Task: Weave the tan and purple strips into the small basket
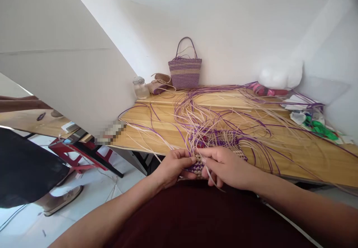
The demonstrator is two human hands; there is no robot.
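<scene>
A partly woven piece [199, 166] of purple and beige strands lies at the table's front edge, with many long loose strands [192, 110] fanning out behind it. My left hand [175, 166] pinches the left side of the weave between thumb and fingers. On the right, my right hand [223, 166] has thumb and index finger closed on a pale strand [212, 179], whose end hangs below the fingers. Both hands nearly meet over the weave.
Against the wall stands a purple and beige woven bag [185, 72], beside smaller woven pieces [159, 84] and a glass jar [141, 88]. White and green plastic bags [321, 126] lie at right. A red stool [75, 154] and another person's foot [63, 200] are at left.
</scene>
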